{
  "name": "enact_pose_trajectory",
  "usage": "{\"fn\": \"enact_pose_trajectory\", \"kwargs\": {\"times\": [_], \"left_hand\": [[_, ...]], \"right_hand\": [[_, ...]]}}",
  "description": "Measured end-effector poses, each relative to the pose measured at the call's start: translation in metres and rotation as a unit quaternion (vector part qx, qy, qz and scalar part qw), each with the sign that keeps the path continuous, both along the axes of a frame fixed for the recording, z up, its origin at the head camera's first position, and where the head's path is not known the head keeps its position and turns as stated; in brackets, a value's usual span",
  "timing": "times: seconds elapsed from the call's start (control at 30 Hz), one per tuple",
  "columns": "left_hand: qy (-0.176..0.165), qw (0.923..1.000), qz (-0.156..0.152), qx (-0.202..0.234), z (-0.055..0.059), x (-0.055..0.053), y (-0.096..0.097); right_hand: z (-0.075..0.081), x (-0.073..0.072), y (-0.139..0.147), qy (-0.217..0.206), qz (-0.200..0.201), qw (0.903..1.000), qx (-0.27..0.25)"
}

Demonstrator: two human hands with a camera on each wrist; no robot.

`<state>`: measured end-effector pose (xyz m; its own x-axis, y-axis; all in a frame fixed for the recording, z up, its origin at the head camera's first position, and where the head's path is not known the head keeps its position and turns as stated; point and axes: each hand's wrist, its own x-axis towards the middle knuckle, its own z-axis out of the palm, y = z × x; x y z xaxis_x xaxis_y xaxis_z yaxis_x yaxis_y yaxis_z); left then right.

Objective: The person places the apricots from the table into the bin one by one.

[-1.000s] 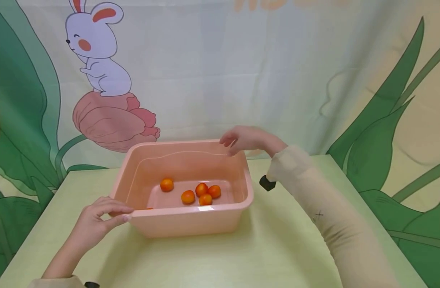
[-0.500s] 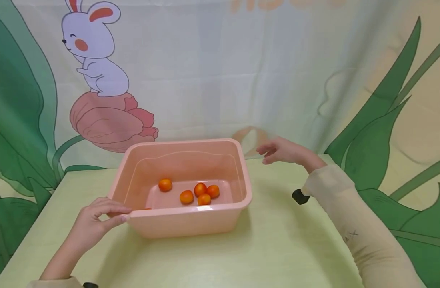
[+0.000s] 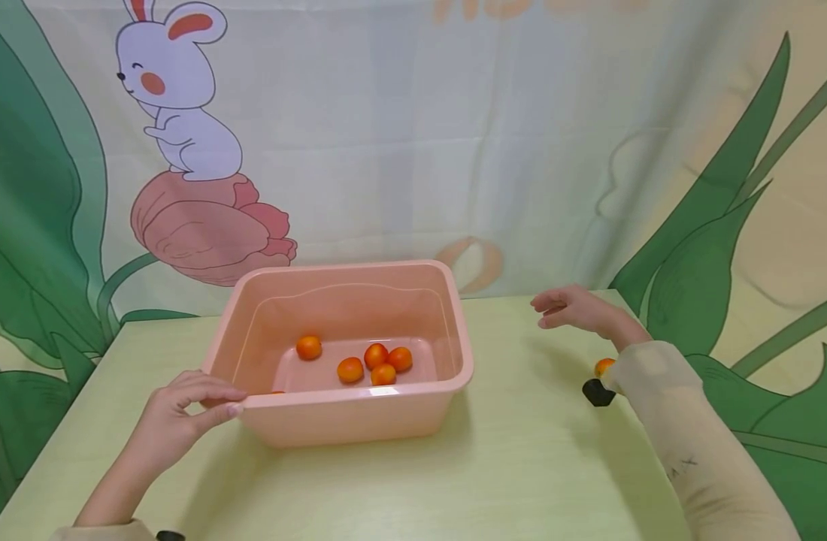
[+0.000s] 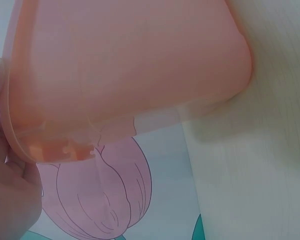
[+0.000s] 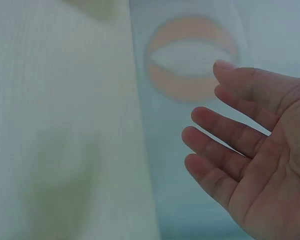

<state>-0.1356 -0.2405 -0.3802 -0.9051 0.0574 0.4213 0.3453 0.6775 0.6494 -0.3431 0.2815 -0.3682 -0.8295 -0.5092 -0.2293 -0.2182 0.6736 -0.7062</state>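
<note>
A pink plastic basin (image 3: pixel 346 421) stands on the table, with several small round orange fruits (image 3: pixel 350 370) on its floor. My left hand (image 3: pixel 183 413) grips the basin's near left corner, thumb on the front side and fingers over the rim. The left wrist view shows the basin wall (image 4: pixel 140 60) large, and part of the left hand (image 4: pixel 12 195) at its rim. To the basin's right, my right hand (image 3: pixel 579 309) hovers over the table and holds nothing. Its fingers are relaxed and spread in the right wrist view. Another orange fruit (image 3: pixel 604 367) lies beside the right cuff, partly hidden.
The pale green table (image 3: pixel 522 466) extends to both sides of the basin. Behind it hangs a printed curtain (image 3: pixel 386 150) with a rabbit and leaves. A black wrist device (image 3: pixel 599 392) sits under the right sleeve.
My right hand has moved from above the basin's far right corner out to the right and lower. An orange fruit now shows beside the right sleeve. The left hand has stayed on the rim.
</note>
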Motion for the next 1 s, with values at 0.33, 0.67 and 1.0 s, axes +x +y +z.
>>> {"fn": "enact_pose_trajectory", "kwargs": {"times": [0.33, 0.67, 1.0], "left_hand": [[0.002, 1.0000, -0.002, 0.004, 0.000, 0.001, 0.001], [0.006, 1.0000, -0.001, 0.002, 0.000, 0.001, 0.001], [-0.003, 1.0000, 0.004, -0.006, 0.001, 0.001, 0.001]], "right_hand": [[-0.045, 0.002, 0.046, -0.014, -0.068, 0.9975, 0.013], [-0.067, 0.006, 0.068, -0.019, -0.108, 0.9935, 0.031], [-0.081, 0.010, 0.081, -0.039, -0.119, 0.9909, 0.049]]}}
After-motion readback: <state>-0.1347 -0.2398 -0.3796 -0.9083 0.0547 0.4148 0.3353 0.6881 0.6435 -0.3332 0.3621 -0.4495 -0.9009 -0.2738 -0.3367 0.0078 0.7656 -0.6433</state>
